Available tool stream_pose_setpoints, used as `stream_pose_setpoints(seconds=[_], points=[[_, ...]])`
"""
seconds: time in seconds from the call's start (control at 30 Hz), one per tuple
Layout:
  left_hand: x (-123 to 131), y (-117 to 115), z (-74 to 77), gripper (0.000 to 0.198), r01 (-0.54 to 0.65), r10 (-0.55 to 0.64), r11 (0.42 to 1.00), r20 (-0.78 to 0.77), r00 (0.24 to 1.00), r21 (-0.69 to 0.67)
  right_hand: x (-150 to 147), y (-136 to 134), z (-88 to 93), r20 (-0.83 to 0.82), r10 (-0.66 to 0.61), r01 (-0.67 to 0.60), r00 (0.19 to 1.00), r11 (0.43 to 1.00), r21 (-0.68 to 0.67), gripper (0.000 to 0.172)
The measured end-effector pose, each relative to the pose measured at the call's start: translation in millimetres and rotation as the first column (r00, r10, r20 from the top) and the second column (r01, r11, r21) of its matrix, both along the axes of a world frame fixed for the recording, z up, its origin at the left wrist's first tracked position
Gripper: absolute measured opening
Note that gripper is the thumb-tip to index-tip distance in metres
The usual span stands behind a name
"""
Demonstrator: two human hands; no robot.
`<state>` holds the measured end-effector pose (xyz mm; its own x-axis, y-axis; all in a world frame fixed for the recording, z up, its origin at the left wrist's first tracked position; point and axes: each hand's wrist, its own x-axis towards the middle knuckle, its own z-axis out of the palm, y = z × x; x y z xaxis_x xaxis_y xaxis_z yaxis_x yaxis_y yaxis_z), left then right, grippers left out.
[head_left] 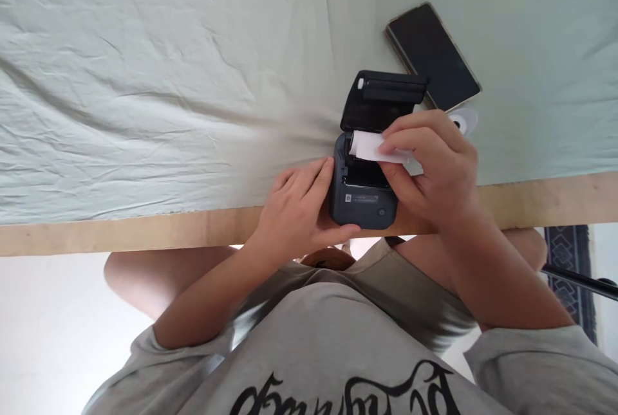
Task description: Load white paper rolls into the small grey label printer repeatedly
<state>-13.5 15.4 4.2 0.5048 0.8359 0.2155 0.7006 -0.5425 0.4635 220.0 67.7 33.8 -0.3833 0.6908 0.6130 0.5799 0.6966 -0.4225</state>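
Observation:
A small dark grey printer [363, 202] sits at the near edge of the table with its lid [381, 98] flipped up. My left hand [300, 209] cups the printer's left side, fingers wrapped against it. My right hand [432, 167] pinches a white paper roll [369, 145] right over the printer's open compartment. Whether the roll rests in the compartment or hovers above it is unclear.
A black phone [432, 58] lies face up behind the printer, at the right. Another white roll [464, 120] peeks out behind my right hand. A wrinkled pale green cloth [145, 80] covers the table, leaving a wooden edge [120, 233] bare. A patterned rug [567, 260] lies below, right.

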Motion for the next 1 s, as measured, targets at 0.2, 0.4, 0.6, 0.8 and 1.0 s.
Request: stream_pose_setpoints(seconds=[0.2,0.4,0.6,0.8,1.0], points=[[1,-1,-0.5,0.099,-0.027,0.026,0.997,-0.016,1.000,-0.076,2,3,-3.4,0.021,-0.001,0.002,1.000,1.000,-0.026,0.022],[2,-2,-2.1,0.098,-0.038,0.037,0.999,-0.022,0.999,-0.030,4,5,-5.2,0.027,0.005,-0.002,1.000,0.994,-0.109,0.022],[3,-1,0.0,0.100,-0.037,0.035,0.999,-0.046,0.998,-0.033,7,2,-1.4,0.063,-0.006,0.017,0.998,0.983,-0.183,0.017],[-2,3,4.3,0.099,-0.041,0.044,0.986,0.019,0.999,-0.162,9,-10,6.5,0.054,0.035,-0.028,0.998,0.991,-0.129,0.015],[8,24,20.2,0.072,-0.059,0.104,0.940,0.119,0.987,-0.337,11,-20,1.0,0.085,0.145,-0.134,0.986,0.984,-0.119,0.014]])
